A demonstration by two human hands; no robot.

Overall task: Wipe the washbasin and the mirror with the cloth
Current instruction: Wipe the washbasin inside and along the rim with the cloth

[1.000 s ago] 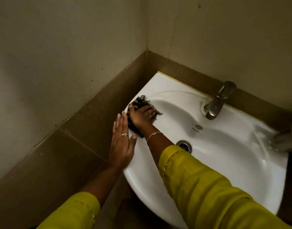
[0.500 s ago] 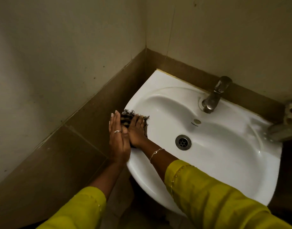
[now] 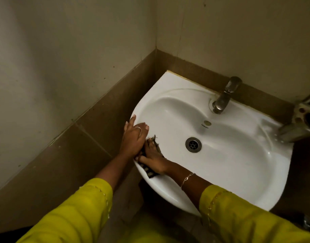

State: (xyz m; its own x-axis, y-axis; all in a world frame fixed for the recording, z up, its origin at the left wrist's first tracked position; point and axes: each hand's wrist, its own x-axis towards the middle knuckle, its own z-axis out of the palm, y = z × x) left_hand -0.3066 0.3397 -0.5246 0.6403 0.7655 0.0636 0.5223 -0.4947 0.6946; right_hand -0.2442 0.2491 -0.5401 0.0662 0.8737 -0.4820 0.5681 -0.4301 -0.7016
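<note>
A white washbasin (image 3: 238, 172) hangs in the corner of the tiled walls. My right hand (image 3: 153, 159) presses a dark striped cloth (image 3: 149, 171) flat onto the basin's left front rim, fingers stretched over it. Frayed cloth threads stick out above the fingertips. My left hand (image 3: 134, 137) rests on the rim just beyond it, fingers fairly straight, a ring on one finger, partly overlapping the right hand. No mirror is in view.
A metal tap (image 3: 224, 95) stands at the basin's back rim above the overflow hole and the drain (image 3: 193, 144). A second metal fitting (image 3: 301, 118) juts in at the right edge. Brown tiled walls (image 3: 80, 146) close in on the left and behind.
My right hand has slid the cloth along the left rim from the back toward the front edge. My left hand stayed on the rim beside it.
</note>
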